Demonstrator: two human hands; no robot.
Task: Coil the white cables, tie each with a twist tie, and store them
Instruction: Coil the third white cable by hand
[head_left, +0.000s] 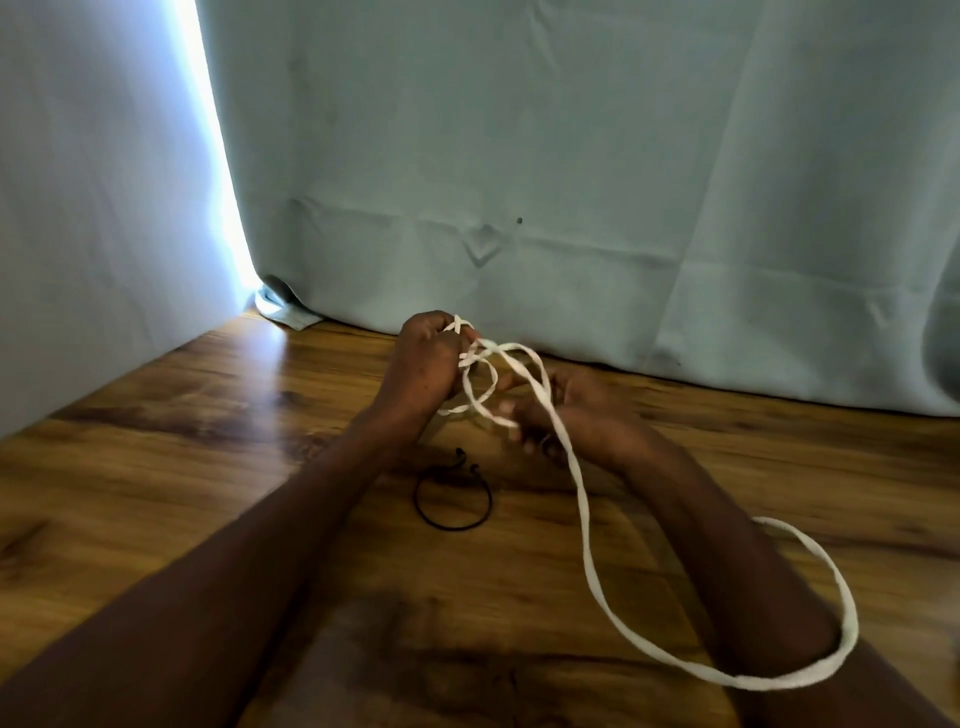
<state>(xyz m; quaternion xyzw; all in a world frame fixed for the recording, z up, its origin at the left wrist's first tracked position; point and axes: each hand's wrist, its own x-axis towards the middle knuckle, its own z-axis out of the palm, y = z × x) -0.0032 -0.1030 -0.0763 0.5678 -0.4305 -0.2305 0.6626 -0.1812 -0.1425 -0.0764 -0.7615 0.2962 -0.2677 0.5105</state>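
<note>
1. Two risks, judged from the slack: loops sliding off the left hand (423, 364) and undoing the coil; long loose loop of white cable (582, 499), trailing to lower right over the forearm, snagging there.
2. Left fingers curled, gripping wound turns at frame centre.
3. Right hand (566, 410) blurred; seemingly pinching the strand, cannot tell firmly.
4. Black twist tie (452, 501) lying untouched on the wooden table (182, 441), below the hands.

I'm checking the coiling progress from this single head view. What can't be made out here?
- Flat white cable: how many turns sit on the left hand is hidden by its fingers.
- Right hand: motion blur hides its grip on the cable.
- Cable ends: none can be picked out.
- Thin black twist tie: its tips are too small to read.
</note>
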